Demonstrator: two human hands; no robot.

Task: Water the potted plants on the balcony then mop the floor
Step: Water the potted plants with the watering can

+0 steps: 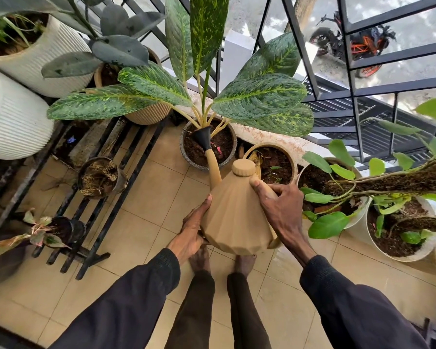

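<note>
I hold a tan faceted watering can (233, 212) in both hands above the tiled floor. My right hand (280, 210) grips its handle on the right side. My left hand (190, 234) supports the can's lower left side. The can is tilted forward, and its black funnel-shaped spout head (204, 137) hangs over the soil of a dark round pot (186, 157) holding a plant with large speckled green leaves (259, 96). A tan pot (291, 159) with bare soil stands just right of it, behind the can.
White ribbed pots (15, 127) stand at the left above a black metal rack (106, 205) holding small pots. More white pots (363, 230) with leafy plants crowd the right. A black railing (355, 91) runs behind. My bare feet stand on beige tiles (141, 197).
</note>
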